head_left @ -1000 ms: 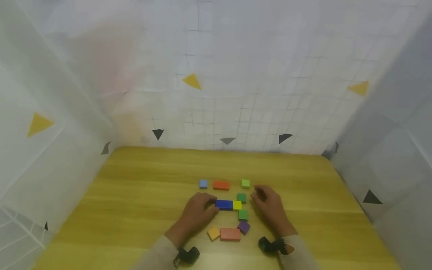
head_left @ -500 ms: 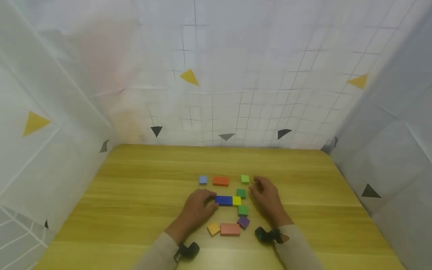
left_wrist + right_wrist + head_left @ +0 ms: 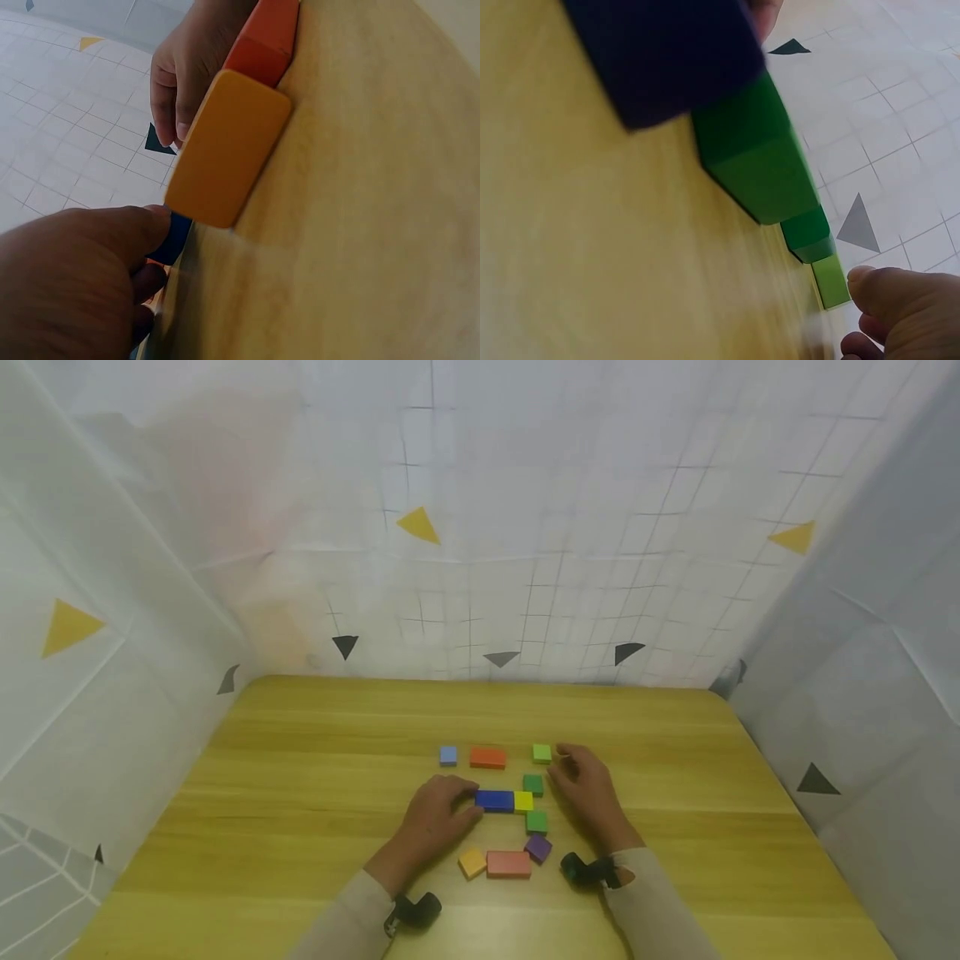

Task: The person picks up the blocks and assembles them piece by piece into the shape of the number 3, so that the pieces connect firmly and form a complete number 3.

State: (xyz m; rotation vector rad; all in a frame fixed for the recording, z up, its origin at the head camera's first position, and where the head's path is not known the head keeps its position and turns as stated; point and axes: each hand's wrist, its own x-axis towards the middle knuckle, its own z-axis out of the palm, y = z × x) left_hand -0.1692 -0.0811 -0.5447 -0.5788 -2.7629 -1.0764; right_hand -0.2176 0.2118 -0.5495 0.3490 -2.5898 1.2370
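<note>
My left hand (image 3: 437, 812) pinches the left end of a long blue block (image 3: 494, 802) between thumb and fingers. In the left wrist view the thumb lies against that blue block (image 3: 174, 238). A yellow block (image 3: 523, 802) touches its right end. Beside a light green block (image 3: 542, 753), my right hand (image 3: 588, 789) rests with loosely curled fingers that hold nothing. The right wrist view shows the right thumb close to the light green block (image 3: 830, 282); whether they touch is unclear. Green blocks sit above (image 3: 533, 785) and below the yellow one (image 3: 536, 822).
A light blue block (image 3: 448, 756) and an orange-red block (image 3: 487, 757) lie farther back. Nearer are an orange block (image 3: 472, 863), a pink block (image 3: 508, 864) and a purple block (image 3: 537, 848). Patterned sheets (image 3: 525, 527) surround the wooden table (image 3: 300, 760) at its back and sides.
The whole scene sits slightly higher in the head view than before. Both hands and the blocks keep about the same places relative to one another.
</note>
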